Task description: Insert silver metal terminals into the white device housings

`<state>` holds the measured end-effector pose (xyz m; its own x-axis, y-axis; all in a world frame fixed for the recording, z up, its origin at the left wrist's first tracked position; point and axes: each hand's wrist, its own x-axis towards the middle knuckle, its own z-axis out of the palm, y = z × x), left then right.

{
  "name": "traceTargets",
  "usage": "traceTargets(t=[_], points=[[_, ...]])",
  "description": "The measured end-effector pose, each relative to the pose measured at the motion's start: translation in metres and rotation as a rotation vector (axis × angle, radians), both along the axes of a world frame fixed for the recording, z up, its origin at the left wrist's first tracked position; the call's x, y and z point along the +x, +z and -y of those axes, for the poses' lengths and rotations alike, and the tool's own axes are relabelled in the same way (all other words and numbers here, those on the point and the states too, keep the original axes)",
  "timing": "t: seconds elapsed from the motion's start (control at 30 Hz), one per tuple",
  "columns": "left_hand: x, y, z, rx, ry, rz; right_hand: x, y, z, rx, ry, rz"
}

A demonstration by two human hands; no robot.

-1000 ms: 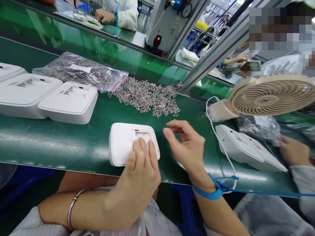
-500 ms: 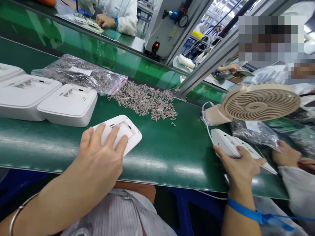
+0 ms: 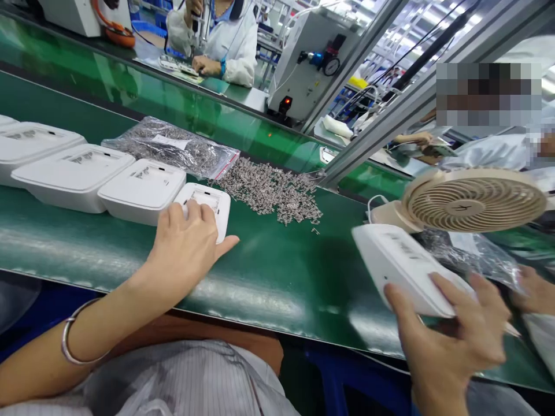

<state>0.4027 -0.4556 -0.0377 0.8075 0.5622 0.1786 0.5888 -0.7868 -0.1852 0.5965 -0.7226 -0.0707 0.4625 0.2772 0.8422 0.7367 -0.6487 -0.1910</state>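
My left hand [image 3: 184, 245] rests on a white plastic housing [image 3: 222, 215], fingers bent over its top and thumb spread out to the right. That housing stands against the right end of a row of similar white housings [image 3: 143, 188]. My right hand [image 3: 451, 335] grips another white housing [image 3: 401, 260], thumb on its near side and fingers over the top; it is tilted and raised over the green bench. A heap of small metal parts [image 3: 273, 190] lies between the hands, towards the back, with a zip bag of such parts [image 3: 169, 147] left of it.
A beige fan [image 3: 468, 205] stands behind my right hand. At the right edge a co-worker's hand [image 3: 537, 292] is beside a plastic bag [image 3: 481, 251]. A metal post [image 3: 368, 133] rises behind the heap. Across the green belt [image 3: 143, 89] another person works.
The left hand and its housing have moved left, up against the row. My right hand has lifted one housing, tilting it and bringing it nearer. The view has shifted slightly.
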Motion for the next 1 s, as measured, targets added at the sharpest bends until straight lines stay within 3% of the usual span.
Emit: traceTargets(t=[0.07, 0.13, 0.23, 0.33, 0.43, 0.5, 0.57, 0.63, 0.77, 0.9, 1.0], points=[[-0.002, 0.000, -0.013, 0.010, 0.031, -0.003, -0.032, 0.006, -0.016, -0.039, 0.314, -0.088], [-0.004, -0.001, -0.027, 0.007, 0.075, -0.011, -0.058, 0.009, -0.032, -0.121, 0.528, -0.201], [-0.009, 0.001, -0.043, -0.001, 0.156, -0.033, -0.079, 0.006, -0.049, -0.237, 0.758, -0.316], [-0.020, 0.004, -0.043, 0.046, 0.173, 0.050, -0.078, 0.001, -0.058, -0.314, 0.899, -0.452], [-0.036, -0.001, -0.032, 0.012, -0.078, 0.222, -0.056, -0.002, -0.067, -0.206, 0.819, -0.576], [-0.044, -0.009, -0.022, -0.098, -0.357, 0.234, -0.031, -0.005, -0.075, -0.095, 0.625, -0.600], [-0.048, -0.017, -0.010, -0.150, -0.519, 0.193, -0.003, -0.010, -0.083, -0.065, 0.446, -0.597], [-0.046, -0.023, 0.004, -0.090, -0.497, 0.212, 0.023, -0.018, -0.090, -0.079, 0.343, -0.595], [-0.034, -0.030, 0.039, 0.128, -0.265, 0.334, 0.051, -0.028, -0.100, -0.169, 0.262, -0.659], [-0.024, -0.036, 0.066, 0.023, -0.422, 0.371, 0.050, -0.026, -0.103, -0.231, 0.261, -0.638], [-0.018, -0.042, 0.076, 0.062, -0.478, 0.283, 0.047, -0.025, -0.105, -0.233, 0.245, -0.617]])
